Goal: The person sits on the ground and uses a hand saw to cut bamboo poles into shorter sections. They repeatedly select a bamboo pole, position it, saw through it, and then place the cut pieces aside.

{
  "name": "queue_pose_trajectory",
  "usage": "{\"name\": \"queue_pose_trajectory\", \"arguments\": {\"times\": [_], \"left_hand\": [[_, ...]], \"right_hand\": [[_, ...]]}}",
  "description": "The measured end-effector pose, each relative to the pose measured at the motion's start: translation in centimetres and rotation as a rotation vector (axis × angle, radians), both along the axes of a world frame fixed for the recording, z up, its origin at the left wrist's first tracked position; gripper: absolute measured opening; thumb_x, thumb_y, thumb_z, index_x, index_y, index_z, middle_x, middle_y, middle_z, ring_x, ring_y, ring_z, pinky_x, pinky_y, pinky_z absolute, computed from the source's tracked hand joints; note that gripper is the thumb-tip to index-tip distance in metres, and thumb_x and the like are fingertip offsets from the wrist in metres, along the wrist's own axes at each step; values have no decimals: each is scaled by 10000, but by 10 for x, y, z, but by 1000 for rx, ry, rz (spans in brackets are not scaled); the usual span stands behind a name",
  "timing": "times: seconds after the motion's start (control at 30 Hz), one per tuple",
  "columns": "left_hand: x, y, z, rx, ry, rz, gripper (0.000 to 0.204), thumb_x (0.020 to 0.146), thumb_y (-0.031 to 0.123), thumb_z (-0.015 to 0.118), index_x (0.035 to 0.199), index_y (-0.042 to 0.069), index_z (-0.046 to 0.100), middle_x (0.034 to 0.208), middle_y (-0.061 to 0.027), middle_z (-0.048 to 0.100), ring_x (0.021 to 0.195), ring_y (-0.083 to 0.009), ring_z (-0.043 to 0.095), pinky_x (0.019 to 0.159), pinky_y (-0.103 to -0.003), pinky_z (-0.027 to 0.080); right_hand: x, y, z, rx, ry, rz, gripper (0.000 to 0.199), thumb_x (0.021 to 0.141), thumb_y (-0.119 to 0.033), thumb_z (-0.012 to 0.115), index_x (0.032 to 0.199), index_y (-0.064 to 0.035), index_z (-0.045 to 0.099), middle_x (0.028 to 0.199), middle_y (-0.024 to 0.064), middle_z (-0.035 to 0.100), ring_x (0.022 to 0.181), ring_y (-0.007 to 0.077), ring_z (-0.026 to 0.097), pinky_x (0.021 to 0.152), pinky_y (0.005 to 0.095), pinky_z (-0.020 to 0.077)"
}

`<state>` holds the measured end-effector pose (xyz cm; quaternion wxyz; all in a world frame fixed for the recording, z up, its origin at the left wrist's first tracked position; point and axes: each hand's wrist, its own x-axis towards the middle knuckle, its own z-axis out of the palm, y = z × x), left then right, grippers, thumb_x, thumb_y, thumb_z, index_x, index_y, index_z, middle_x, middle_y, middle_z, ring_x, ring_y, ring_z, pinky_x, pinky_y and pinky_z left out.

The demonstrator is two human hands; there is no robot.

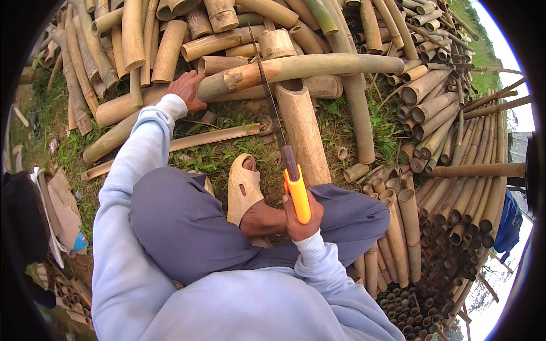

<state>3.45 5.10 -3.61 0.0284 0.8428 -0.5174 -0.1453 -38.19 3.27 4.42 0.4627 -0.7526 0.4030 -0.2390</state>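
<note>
My right hand (305,225) is closed around the orange handle of a hand saw (297,196). Its long, thin blade points away from me and crosses a thick bamboo pole (324,66), near a brown patch on it. That pole lies crosswise over other bamboo pieces, one of them an upright-leaning bamboo log (302,133) just right of the blade. At the pole's left end, my left hand (187,91) grips it, with some fingers hidden. Whether the blade has cut into the pole cannot be made out.
Cut bamboo lengths (170,51) are heaped at the far side. More bamboo stacks (435,108) fill the right. A split bamboo strip (216,137) lies on the grass before my foot in a tan clog (243,187). A blue bag (508,224) is at the far right.
</note>
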Motion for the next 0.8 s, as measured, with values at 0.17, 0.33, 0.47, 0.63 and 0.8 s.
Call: {"name": "queue_pose_trajectory", "arguments": {"times": [0.17,0.33,0.47,0.63,0.8], "left_hand": [[2,0,-4,4,12,-22,728,685,317,868,1298,52,578,1178,-149,603,1167,-336,594,1021,-447,518],[-2,-7,-4,-63,-3,-24,713,657,312,861,1267,60,592,1151,-149,595,1165,-346,589,990,-463,519],[7,5,-15,-85,43,-11,745,616,304,855,1265,57,585,1108,-152,577,1142,-365,583,945,-489,516],[2,-5,-12,-103,33,-35,754,624,297,851,1280,39,583,1131,-159,584,1151,-370,583,980,-486,509],[-1,-7,-4,-60,12,23,700,675,348,860,1235,28,586,1156,-160,606,1173,-354,588,1005,-466,522]], "right_hand": [[-18,-1,-6,-98,-21,17,117,870,-20,736,955,5,660,739,137,657,624,310,688,591,382,517],[82,-59,-43,-25,-156,-3,108,925,-53,703,897,-6,610,665,109,577,556,217,567,567,343,465],[2,-2,-24,-81,-50,-7,166,863,-15,741,1020,11,694,728,122,658,621,250,689,617,336,527],[18,-28,-61,-36,-44,-28,114,873,-17,717,976,-6,668,707,137,641,601,303,665,584,367,508],[45,-44,-67,-62,-71,-19,110,883,-47,734,929,-4,644,694,140,622,609,290,664,596,375,513]]}}
